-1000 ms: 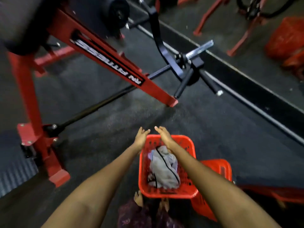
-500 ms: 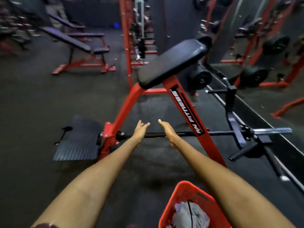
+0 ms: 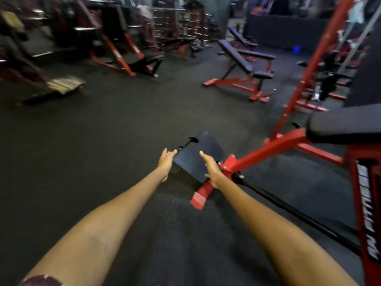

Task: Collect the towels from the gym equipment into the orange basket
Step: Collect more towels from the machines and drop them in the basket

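Both arms are reaching forward over the dark rubber floor (image 3: 103,153). The left hand (image 3: 166,163) is hanging released, fingers straight and holding nothing; the right hand (image 3: 212,169) is likewise released and empty, fingers extended. Just beyond the hands a ridged black footplate (image 3: 195,159) is lying on the floor, joined to a red machine frame (image 3: 263,150) with a black pad (image 3: 346,122) (right side). Neither basket nor towels are showing here; the far equipment is blurring.
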`<state>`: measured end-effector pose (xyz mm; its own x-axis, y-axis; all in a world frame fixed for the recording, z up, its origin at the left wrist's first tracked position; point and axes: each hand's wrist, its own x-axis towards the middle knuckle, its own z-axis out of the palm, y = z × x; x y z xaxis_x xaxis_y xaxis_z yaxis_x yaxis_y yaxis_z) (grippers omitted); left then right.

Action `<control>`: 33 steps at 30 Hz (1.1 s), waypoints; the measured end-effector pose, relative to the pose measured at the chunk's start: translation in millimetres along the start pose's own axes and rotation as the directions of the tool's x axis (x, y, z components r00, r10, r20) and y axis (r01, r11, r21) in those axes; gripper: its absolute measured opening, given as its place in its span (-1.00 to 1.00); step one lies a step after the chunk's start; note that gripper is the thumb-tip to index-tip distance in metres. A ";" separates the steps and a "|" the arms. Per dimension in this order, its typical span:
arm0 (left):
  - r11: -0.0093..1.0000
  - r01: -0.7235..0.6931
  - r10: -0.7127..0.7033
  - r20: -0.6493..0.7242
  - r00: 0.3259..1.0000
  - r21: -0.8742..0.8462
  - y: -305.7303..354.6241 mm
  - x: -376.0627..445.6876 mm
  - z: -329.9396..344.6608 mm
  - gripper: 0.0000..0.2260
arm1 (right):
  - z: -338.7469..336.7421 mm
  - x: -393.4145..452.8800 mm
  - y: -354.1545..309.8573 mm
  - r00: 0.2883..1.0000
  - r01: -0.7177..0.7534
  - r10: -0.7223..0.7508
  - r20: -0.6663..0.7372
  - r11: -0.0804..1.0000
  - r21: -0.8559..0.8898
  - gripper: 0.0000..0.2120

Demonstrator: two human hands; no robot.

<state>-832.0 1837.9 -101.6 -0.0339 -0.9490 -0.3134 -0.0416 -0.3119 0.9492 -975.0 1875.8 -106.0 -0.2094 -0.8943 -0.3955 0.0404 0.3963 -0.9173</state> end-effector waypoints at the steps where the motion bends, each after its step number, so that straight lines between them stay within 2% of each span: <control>1: 1.000 0.006 -0.007 -0.041 0.999 -0.025 1.7 6.5 -23.8 -0.43 | 25.0 8.0 -7.0 0.999 -0.006 0.007 0.048 1.000 -0.021 -0.43; 5: 0.999 -0.015 0.004 -0.207 0.978 -0.050 9.2 38.1 -116.8 -0.46 | 124.7 42.9 -33.3 0.969 0.017 0.008 0.246 0.995 -0.100 -0.40; 11: 0.999 -0.020 0.004 -0.389 0.921 -0.037 20.4 75.4 -241.1 -0.50 | 261.4 88.0 -60.8 0.919 0.079 -0.018 0.393 0.987 -0.139 -0.37; 15: 0.999 0.004 -0.018 -0.459 0.888 -0.032 19.7 103.4 -296.8 -0.50 | 315.3 105.3 -68.4 0.894 0.116 -0.047 0.446 0.985 -0.130 -0.37; 22: 0.999 -0.031 0.011 -0.441 0.897 -0.040 48.0 170.3 -312.3 -0.51 | 347.1 176.3 -100.4 0.906 0.101 -0.037 0.421 0.986 -0.131 -0.36; 27: 0.998 -0.054 0.046 -0.403 0.914 -0.009 85.3 253.0 -318.3 -0.49 | 370.1 251.7 -133.5 0.895 0.129 -0.064 0.442 0.985 -0.117 -0.38; 33: 0.994 -0.081 0.101 -0.377 0.921 0.069 154.1 375.2 -329.5 -0.47 | 406.9 357.8 -205.7 0.873 0.147 -0.093 0.478 0.986 -0.075 -0.43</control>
<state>-522.0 1418.9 -63.4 0.3413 -0.9222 -0.1819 -0.1072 -0.2305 0.9672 -660.7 1389.6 -77.9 0.2803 -0.9175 -0.2822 -0.0644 0.2753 -0.9592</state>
